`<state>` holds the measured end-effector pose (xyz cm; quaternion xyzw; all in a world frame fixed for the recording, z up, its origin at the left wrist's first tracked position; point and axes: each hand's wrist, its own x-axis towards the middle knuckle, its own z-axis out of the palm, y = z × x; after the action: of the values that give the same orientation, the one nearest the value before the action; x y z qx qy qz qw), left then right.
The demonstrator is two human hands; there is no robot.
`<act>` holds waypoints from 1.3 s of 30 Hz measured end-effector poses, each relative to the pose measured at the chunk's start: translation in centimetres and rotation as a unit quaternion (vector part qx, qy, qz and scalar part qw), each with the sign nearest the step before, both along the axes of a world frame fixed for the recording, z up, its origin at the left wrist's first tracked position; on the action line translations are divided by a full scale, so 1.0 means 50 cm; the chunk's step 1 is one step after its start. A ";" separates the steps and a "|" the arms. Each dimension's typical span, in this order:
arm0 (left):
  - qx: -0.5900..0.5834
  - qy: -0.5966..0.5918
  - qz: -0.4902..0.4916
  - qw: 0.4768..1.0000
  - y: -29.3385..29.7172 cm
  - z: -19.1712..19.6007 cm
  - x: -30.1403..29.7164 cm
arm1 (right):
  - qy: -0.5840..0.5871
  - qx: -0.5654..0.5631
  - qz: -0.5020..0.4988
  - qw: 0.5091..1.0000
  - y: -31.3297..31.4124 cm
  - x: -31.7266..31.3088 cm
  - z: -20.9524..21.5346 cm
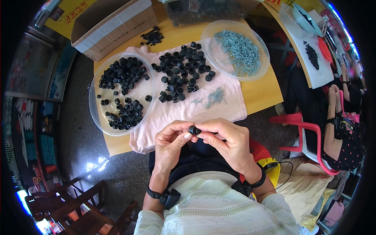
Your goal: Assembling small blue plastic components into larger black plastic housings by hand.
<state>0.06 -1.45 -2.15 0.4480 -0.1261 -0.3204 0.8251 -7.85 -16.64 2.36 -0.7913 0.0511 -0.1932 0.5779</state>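
Note:
My left hand (174, 137) and my right hand (227, 137) meet just off the table's near edge. Between their fingertips is a small round black plastic cap (193, 130), pinched from both sides; whether it is one piece or two fitted together I cannot tell. Beyond them, a pink cloth (172, 115) covers part of the table and bears a heap of similar black caps (184, 70). To the left, more black parts (123, 74) lie in a round clear tray (96, 117). Silvery screws (239, 53) fill another clear tray (261, 70), and a small pile of screws (215, 96) rests on the cloth.
An open cardboard box (113, 31) and small black pieces (152, 36) are at the table's far left. A dark-filled clear bin (203, 13) stands at the back. On the right are a red plastic chair (309, 125), another person (340, 133) and a second table (313, 76).

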 end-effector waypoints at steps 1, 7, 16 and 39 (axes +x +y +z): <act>0.000 0.000 0.001 1.000 0.000 0.000 0.000 | 0.000 0.000 0.001 1.000 0.000 0.001 0.000; -0.005 0.003 0.003 1.000 -0.002 -0.002 -0.003 | -0.018 -0.007 -0.006 1.000 0.000 0.001 -0.006; -0.008 0.013 0.002 1.000 0.000 -0.008 -0.003 | -0.026 -0.043 -0.001 0.999 -0.001 0.001 0.003; 0.020 0.038 0.057 0.997 -0.015 0.010 -0.016 | -0.056 -0.175 -0.042 0.982 0.012 0.005 -0.023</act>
<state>-0.73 -2.22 -1.67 0.4582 -0.0631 -0.2921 0.8371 -7.58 -16.05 1.22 -0.8652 0.0175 -0.2674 0.4239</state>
